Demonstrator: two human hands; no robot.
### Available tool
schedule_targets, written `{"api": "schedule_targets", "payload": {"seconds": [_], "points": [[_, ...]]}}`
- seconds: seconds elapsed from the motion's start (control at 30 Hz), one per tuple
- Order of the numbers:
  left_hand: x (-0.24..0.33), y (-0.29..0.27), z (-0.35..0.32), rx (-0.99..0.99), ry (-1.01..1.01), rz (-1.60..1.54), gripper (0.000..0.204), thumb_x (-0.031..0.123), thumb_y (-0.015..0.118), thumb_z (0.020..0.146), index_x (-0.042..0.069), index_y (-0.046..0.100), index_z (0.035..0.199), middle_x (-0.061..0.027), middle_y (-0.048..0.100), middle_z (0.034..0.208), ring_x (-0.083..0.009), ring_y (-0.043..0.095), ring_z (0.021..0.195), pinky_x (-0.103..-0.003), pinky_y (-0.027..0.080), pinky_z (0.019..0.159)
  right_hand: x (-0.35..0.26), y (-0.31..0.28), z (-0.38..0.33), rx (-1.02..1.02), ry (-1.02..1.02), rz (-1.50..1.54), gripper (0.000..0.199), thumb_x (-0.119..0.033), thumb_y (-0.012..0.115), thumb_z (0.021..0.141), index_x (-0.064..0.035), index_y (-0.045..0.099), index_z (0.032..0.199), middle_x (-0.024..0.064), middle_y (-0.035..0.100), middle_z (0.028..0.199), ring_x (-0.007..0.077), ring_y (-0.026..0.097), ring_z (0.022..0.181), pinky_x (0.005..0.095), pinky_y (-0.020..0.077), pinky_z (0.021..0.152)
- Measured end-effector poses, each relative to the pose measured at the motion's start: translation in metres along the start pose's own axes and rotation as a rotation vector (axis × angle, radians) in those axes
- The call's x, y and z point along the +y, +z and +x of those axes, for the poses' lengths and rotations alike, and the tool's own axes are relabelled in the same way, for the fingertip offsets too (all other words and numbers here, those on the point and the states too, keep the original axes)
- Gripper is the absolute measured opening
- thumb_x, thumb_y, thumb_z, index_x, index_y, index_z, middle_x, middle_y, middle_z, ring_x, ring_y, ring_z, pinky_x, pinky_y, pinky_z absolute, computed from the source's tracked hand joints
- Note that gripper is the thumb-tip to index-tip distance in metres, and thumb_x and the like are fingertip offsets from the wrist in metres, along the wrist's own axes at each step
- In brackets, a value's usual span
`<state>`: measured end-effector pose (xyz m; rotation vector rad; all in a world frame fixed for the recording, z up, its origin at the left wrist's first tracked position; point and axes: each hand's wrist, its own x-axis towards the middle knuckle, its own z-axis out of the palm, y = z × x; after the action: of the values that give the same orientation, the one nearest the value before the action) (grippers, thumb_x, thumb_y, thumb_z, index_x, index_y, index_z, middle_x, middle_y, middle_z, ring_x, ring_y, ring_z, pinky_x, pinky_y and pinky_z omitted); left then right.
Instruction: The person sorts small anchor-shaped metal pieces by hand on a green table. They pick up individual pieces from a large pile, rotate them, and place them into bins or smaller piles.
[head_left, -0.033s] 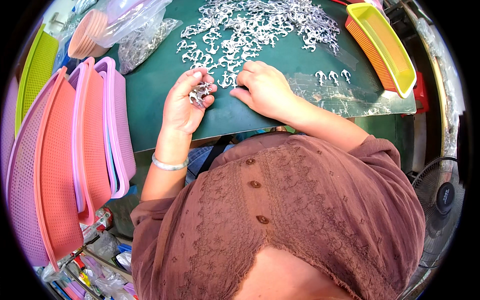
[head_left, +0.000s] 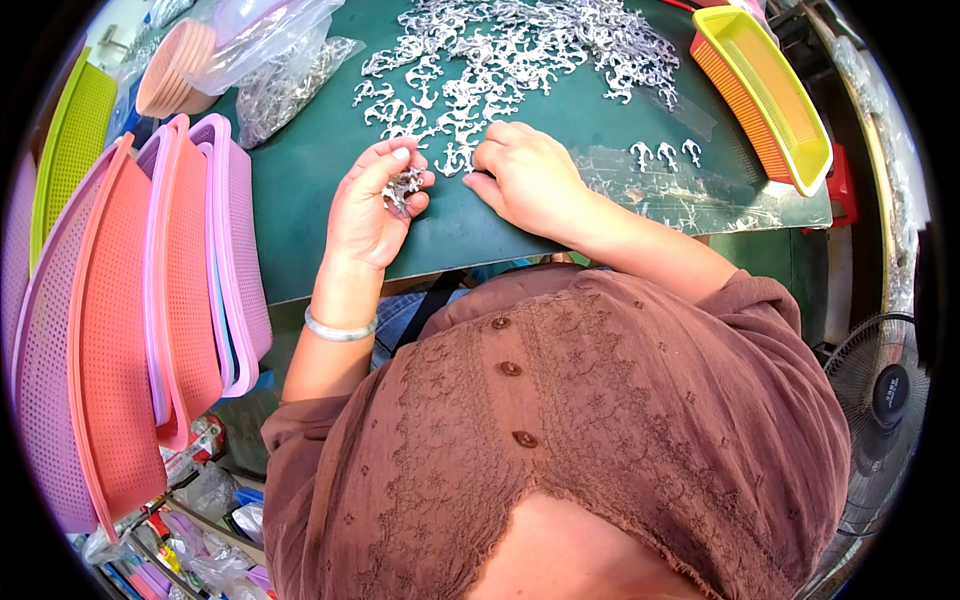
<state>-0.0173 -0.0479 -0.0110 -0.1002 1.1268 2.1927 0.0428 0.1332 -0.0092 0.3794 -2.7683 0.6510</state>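
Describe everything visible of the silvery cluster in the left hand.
The silvery cluster looks metallic and shiny, made of several curved, pronged pieces overlapping at mixed angles; their exact number is unclear. The left hand, partly curled, cradles it above the green tabletop, left of the right hand.

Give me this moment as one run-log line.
left hand: holds silvery anchor-shaped pieces | right hand: at near edge of anchor pile | farther right: three separate anchors, yellow-rimmed basket
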Motion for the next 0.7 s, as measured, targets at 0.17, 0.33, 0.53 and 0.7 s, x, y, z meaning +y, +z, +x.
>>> {"api": "schedule_targets", "payload": {"seconds": [0.17,0.33,0.53,0.7], "points": [[-0.002,0.007,-0.002,0.054,-0.009,0.131,0.017,0.01,0.049,0.081,0.0,0.053,0.095,-0.0055,0.054,0.074,-0.0161,0.054,0.064,-0.022,0.042,0.048,0.005,0.003,-0.002,0.082,0.044,-0.003,0.008,-0.013,0.059,0.071,-0.0048,0.057,0.071,0.0078,0.053,0.074,0.0256,0.053,0.074,0.0358,0.044,0.064],[0.0,0.016,-0.003,0.05,-0.026,0.19,0.016,0.012,0.051,0.081,0.0,0.054,0.092,-0.004,0.054,0.072,-0.0143,0.053,0.062,-0.021,0.04,0.047,0.01,-0.005,-0.006,0.34,-0.066,0.121,0.006,-0.009,0.061,0.068,-0.0053,0.056,0.07,0.0065,0.053,0.074,0.0244,0.053,0.071,0.0335,0.0443,0.061],[-0.004,0.03,-0.005,-0.003,-0.021,0.233,0.017,0.018,0.054,0.082,0.003,0.056,0.088,-0.0026,0.053,0.068,-0.0127,0.052,0.058,-0.02,0.036,0.043,0.008,-0.015,-0.007,0.429,-0.208,0.237,0.013,0.001,0.065,0.065,-0.0029,0.056,0.074,0.0081,0.053,0.073,0.023,0.053,0.064,0.0301,0.0429,0.054],[-0.007,0.036,-0.005,-0.006,0.007,0.28,0.011,0.016,0.056,0.082,0.005,0.056,0.082,-0.0017,0.053,0.066,-0.0104,0.051,0.056,-0.019,0.036,0.042,0.008,-0.014,-0.009,0.444,-0.181,0.299,0.011,-0.002,0.063,0.063,-0.0049,0.055,0.07,0.0069,0.052,0.073,0.0246,0.053,0.066,0.0316,0.0435,0.055]]}}
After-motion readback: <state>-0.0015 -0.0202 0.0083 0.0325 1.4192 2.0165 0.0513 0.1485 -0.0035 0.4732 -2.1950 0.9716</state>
